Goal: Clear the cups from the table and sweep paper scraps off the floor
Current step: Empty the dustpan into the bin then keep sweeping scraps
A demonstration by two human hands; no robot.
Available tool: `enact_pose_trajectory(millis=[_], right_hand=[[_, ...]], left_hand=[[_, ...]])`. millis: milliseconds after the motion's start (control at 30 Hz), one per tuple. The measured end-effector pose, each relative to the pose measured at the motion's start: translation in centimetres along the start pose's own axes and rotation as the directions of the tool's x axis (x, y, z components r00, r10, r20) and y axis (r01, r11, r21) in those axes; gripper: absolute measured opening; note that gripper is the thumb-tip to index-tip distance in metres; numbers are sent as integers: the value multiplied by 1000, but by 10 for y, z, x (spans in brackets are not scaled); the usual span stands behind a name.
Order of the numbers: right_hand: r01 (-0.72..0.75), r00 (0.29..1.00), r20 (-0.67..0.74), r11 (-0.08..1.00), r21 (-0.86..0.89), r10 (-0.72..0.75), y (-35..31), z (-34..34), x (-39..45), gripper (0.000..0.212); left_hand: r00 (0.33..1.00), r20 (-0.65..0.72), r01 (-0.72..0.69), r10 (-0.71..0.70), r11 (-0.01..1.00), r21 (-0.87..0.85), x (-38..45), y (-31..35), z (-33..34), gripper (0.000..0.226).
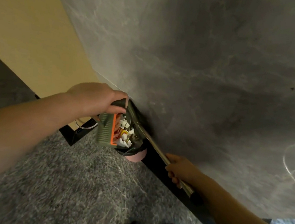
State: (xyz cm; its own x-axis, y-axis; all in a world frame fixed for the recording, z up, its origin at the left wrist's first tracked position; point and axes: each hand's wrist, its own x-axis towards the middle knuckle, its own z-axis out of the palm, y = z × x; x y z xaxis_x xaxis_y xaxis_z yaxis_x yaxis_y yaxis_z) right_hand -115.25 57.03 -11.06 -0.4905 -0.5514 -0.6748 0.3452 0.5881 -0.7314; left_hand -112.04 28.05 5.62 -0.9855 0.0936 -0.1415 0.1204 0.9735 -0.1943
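We judge sweeping nearly done: our left hand (97, 99) grips the tipped dustpan (107, 131), scraps (126, 128) filling the bin (133, 154), while our right hand (178, 168) clasps the broom handle (154, 144).

wall (217, 55): grey marble, lit | floor (58, 175): grey speckled | baseboard (154, 162): black | panel (23, 18): beige

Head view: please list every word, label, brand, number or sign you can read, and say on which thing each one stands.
No text can be read.
The red and yellow wrapper among the paper scraps in the bin has a print, but it is too blurred to read.
The dustpan shows no label.
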Motion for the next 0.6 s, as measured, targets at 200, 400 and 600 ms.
enact_pose_trajectory(millis=[200,400,600], right_hand=[[-3,1000,5,1000,20,3,4,-10,-3,44],[25,1000,-14,1000,6,-25,15,-12,-2,46],[13,1000,-14,1000,15,-13,22,-7,2,46]], left_hand=[[999,-19,-27,27,1000,2,23,14,-16,61],[999,8,-36,36,999,30,36,32,-15,50],[991,48,-128,123,984,121,51,59,-6,49]])
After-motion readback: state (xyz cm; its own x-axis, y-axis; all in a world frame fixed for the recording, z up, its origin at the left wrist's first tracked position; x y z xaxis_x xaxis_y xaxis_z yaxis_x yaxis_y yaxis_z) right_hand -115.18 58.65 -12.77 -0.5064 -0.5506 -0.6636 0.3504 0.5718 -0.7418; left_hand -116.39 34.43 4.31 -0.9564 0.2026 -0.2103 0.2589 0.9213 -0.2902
